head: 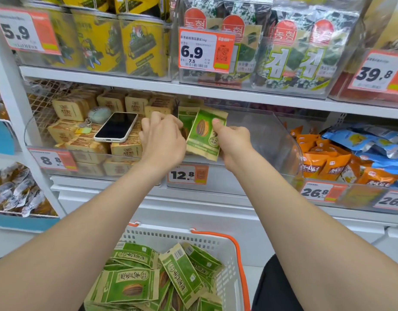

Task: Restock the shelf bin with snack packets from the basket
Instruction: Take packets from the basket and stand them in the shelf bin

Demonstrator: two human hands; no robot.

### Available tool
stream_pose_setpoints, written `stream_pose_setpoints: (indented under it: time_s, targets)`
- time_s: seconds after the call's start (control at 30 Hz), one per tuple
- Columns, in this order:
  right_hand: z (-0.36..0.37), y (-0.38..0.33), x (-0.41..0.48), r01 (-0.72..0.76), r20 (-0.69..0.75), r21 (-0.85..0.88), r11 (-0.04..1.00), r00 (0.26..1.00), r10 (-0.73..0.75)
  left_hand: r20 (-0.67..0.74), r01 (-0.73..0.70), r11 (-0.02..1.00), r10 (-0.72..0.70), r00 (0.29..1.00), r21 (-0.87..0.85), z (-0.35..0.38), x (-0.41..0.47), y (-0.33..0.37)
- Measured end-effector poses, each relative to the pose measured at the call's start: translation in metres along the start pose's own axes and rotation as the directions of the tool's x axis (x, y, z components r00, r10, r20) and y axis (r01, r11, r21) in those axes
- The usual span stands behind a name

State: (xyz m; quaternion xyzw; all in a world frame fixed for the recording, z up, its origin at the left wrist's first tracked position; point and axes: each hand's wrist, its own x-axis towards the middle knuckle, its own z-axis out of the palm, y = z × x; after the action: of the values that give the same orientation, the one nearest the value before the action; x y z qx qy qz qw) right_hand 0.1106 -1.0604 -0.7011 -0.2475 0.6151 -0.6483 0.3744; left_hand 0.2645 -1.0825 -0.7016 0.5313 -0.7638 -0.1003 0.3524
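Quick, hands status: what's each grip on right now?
Left hand: fingers curled against the rear green packet; grip cannot be told.
Right hand: holding the front green packet, thumb on its face.

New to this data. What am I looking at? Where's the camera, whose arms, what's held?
No robot: these are a person's bare arms, filmed by one wide-angle camera on their head, looking forward and down. The right hand pinches a green packet upright at the clear bin. The left hand is beside it, fingers curled at a second packet standing there; whether it grips is unclear. Below, a white basket holds more packets. A phone lies on boxes to the left.
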Motion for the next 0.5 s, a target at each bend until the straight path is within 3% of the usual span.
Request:
stream_pose_setpoints:
  time_s: [0.1,0.2,0.33,0.5]
  targets:
    - [0.005,0.005,0.021,-0.029,0.010,0.110,0.993,1.000,0.028,0.065,-0.063,0.993,0.056,0.996,0.104,0.004,-0.002,-0.005]
    - [0.012,0.008,0.028,0.058,0.008,0.107,0.993,0.998,-0.059,0.123,-0.100,0.992,0.091,0.988,0.075,0.013,0.002,-0.016]
    - [0.022,0.017,0.038,0.207,0.027,-0.146,0.967,0.978,-0.205,0.145,-0.103,0.994,0.105,0.984,-0.021,0.014,0.003,-0.029]
    - [0.036,0.026,0.045,0.270,0.112,-0.375,0.887,0.963,-0.246,0.155,-0.164,0.986,0.161,0.975,0.003,0.017,0.007,-0.040]
